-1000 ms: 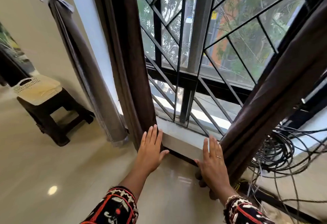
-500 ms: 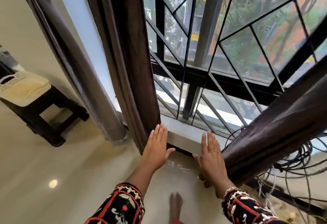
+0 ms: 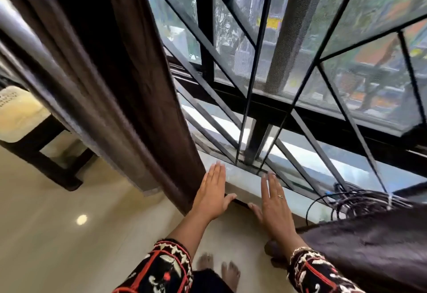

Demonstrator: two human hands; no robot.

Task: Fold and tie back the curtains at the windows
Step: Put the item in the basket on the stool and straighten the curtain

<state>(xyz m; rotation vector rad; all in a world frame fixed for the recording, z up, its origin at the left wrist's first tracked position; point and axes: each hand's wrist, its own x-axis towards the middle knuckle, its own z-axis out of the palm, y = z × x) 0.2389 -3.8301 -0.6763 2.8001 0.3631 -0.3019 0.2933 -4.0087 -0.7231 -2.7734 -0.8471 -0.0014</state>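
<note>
Both of my hands are extended flat towards the window, fingers straight and together, and neither one grips anything. My left hand (image 3: 212,193) lies palm-down directly beside the lower inner edge of the left dark brown fabric curtain (image 3: 138,84), its fingertips reaching the pale grey stone window sill (image 3: 242,176) and its thumb spread towards the right; whether the hand's outer edge actually contacts the fabric cannot be determined. My right hand (image 3: 275,204), which carries a thin ring (image 3: 280,196) on one finger, lies palm-down near the left hand, fingertips over the same sill. The right dark brown fabric curtain (image 3: 369,248) is bunched into a thick slanted mass at the lower right, just beside my right forearm. The left curtain hangs in long folds from the top of the view down to the glossy beige tiled floor (image 3: 57,235). Behind the sill stands the black metal window grille (image 3: 251,89) with diagonal bars. A tangled bundle of black cables (image 3: 362,201) rests at the right end of the sill. At far left, a cream perforated plastic basket (image 3: 16,112) sits on a dark wooden stool (image 3: 46,165). My bare feet (image 3: 228,272) show at the bottom edge.
</note>
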